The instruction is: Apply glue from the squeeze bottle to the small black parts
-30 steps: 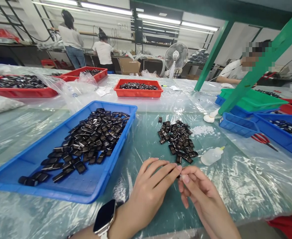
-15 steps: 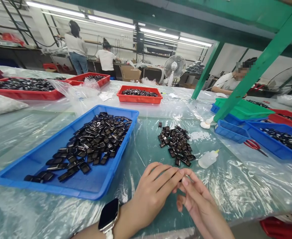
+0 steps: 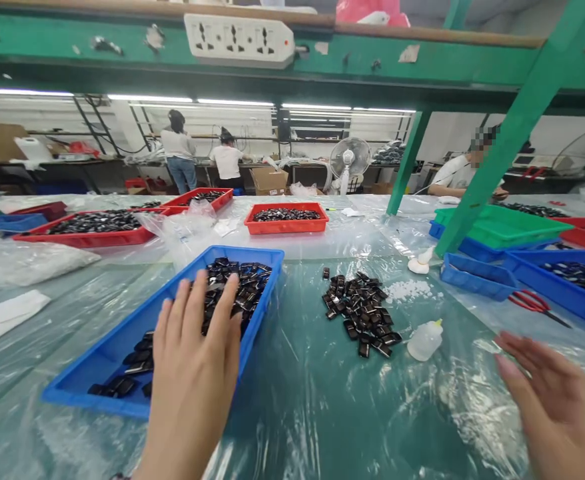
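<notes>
My left hand [image 3: 195,360] is over the blue tray [image 3: 97,403], back of the hand up, fingers stretched and slightly spread. Small black rectangular parts [image 3: 252,283] fill much of that tray; the hand hides some of them. Whether the fingertips touch any cannot be made out. At the right, my right hand [image 3: 555,400] is above the plastic-covered table, slightly blurred, fingers extended and thumb apart, with nothing visible in it. Between the hands lies a loose pile of similar black parts [image 3: 360,307]. Beside it are small white pieces [image 3: 407,290] and a translucent squeeze bottle [image 3: 425,341].
Red-handled scissors [image 3: 530,301] lie by a small blue bin [image 3: 480,277] and a larger blue tray [image 3: 572,283]. A green post [image 3: 507,127] rises at right. Red trays [image 3: 286,227] stand farther back. A power strip [image 3: 240,41] hangs overhead. Several people work beyond.
My hands were together by the pile and have parted: the left moved over the blue tray, the right moved to the right. Both have opened. The view has tilted upward.
</notes>
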Motion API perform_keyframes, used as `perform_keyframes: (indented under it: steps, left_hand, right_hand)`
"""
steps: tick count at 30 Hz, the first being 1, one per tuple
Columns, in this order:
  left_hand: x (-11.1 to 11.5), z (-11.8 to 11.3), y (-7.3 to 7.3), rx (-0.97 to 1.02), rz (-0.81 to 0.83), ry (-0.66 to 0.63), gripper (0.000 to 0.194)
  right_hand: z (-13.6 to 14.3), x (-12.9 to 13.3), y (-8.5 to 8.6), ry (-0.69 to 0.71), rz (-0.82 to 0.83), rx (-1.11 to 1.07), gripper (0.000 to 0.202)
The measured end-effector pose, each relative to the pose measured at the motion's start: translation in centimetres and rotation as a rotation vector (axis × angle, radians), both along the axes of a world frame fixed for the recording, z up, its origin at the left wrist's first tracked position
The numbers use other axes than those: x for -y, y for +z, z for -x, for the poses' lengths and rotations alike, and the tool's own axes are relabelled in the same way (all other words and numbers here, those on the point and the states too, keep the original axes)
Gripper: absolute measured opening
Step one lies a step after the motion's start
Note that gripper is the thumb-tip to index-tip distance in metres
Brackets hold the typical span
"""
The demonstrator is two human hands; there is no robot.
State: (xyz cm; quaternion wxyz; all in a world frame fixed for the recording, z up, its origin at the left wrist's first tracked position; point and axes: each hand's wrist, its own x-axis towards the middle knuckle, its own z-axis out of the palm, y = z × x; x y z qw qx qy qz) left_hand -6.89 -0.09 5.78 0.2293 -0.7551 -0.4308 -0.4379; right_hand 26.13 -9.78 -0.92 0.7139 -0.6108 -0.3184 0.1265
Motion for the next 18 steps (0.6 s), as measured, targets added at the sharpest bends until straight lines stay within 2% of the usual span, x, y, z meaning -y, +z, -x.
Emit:
perform_keyframes:
  steps: [2, 3, 4, 6, 7, 8, 9, 13, 16, 18]
  left_hand:
    - [0.2, -0.6, -0.7, -0.098, 0.064, -0.033, 0.059]
    - [0.8, -1.5, -1.2, -0.182, 0.103, -0.100, 0.059]
    - [1.6, -2.7, -1.8, -0.293, 0.115, -0.194, 0.058]
    - [2.7, -5.6, -2.9, -0.451, 0.102, -0.401, 0.057]
    - [2.8, -7.2, -3.5, -0.491, 0.150, -0.471, 0.056]
    - [2.5, -8.8, -4.0, -0.483, 0.219, -0.482, 0.054]
    - [1.6, -10.2, -4.5, -0.478, 0.316, -0.452, 0.051]
    - [-3.9, -14.3, -6.8, -0.391, 0.474, -0.222, 0.033]
    - [-6.9, -15.1, -7.7, -0.331, 0.575, -0.114, 0.032]
    - [-7.4, -14.9, -7.9, -0.308, 0.631, -0.109, 0.031]
  right_hand:
    - [-1.6, -2.0, -1.2, 0.038, 0.033, -0.023, 0.072]
    - [-2.0, -2.9, -1.9, 0.124, 0.093, -0.051, 0.081]
    - [-2.4, -3.7, -2.4, 0.219, 0.137, -0.078, 0.082]
    - [-2.7, -4.6, -3.3, 0.346, 0.197, -0.106, 0.067]
    - [-2.7, -4.8, -3.5, 0.382, 0.210, -0.112, 0.058]
    - [-2.8, -4.8, -3.7, 0.397, 0.217, -0.115, 0.051]
    - [-2.8, -4.7, -3.8, 0.404, 0.219, -0.117, 0.047]
    - [-2.8, -3.8, -4.0, 0.389, 0.205, -0.130, 0.047]
    - [-3.1, -3.5, -4.4, 0.381, 0.202, -0.140, 0.049]
    - [-3.6, -3.5, -4.6, 0.404, 0.222, -0.157, 0.051]
